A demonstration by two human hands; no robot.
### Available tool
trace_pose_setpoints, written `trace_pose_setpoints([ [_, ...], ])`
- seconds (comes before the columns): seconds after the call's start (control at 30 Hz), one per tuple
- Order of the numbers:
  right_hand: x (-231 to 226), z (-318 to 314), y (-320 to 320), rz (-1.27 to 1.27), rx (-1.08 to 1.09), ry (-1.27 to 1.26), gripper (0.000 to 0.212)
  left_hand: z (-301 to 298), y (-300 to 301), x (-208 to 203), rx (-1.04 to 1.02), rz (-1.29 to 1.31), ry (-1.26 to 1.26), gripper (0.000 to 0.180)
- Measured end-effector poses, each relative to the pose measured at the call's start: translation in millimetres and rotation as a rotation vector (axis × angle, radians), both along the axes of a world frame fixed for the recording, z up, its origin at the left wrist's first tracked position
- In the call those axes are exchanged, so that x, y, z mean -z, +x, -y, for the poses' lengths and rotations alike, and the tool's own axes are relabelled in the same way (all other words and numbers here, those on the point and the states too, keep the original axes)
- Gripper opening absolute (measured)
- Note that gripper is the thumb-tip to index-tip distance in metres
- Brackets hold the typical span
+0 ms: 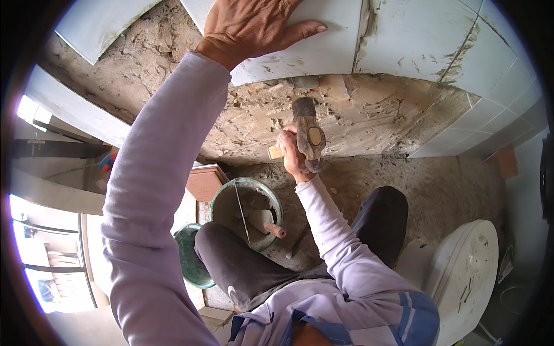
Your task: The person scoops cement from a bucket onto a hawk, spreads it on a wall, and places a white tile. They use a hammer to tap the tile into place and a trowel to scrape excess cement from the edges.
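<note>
Left hand (248,27) lies spread on tile (317,55); right hand (294,154) grips hammer (310,138); 2 green tubs (193,262) and toilet (466,274) nearby.

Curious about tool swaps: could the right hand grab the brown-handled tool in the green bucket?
Probably not: the right hand grips a metal-headed hammer, though the tool's handle looks uncovered.

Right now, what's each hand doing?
Left hand: open, palm down against the white tile.
Right hand: closed, holding the hammer.
</note>
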State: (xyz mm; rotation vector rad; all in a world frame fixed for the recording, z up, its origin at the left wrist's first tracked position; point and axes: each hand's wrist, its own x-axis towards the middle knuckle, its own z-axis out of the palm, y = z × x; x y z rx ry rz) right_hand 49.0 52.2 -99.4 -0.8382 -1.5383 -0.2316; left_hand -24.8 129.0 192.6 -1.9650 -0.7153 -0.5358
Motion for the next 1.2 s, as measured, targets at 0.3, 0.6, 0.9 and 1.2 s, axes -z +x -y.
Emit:
trace_pose_setpoints([
  [0.3,3,-2,-5,-0.451,-0.405,-0.497,0.014,-3,-2,2,0.019,-0.001,0.027,0.089],
  [0.6,5,-1,-12,-0.282,-0.213,-0.222,0.011,-3,-2,2,0.036,-0.012,0.06,0.087],
  [0.9,-12,2,7,-0.334,-0.406,-0.364,0.015,-2,-5,-1,0.036,-0.019,0.064,0.086],
  [1.2,-11,-11,18,-0.176,-0.341,-0.253,0.012,-2,-1,0,0.006,-0.024,0.066,0.085],
])
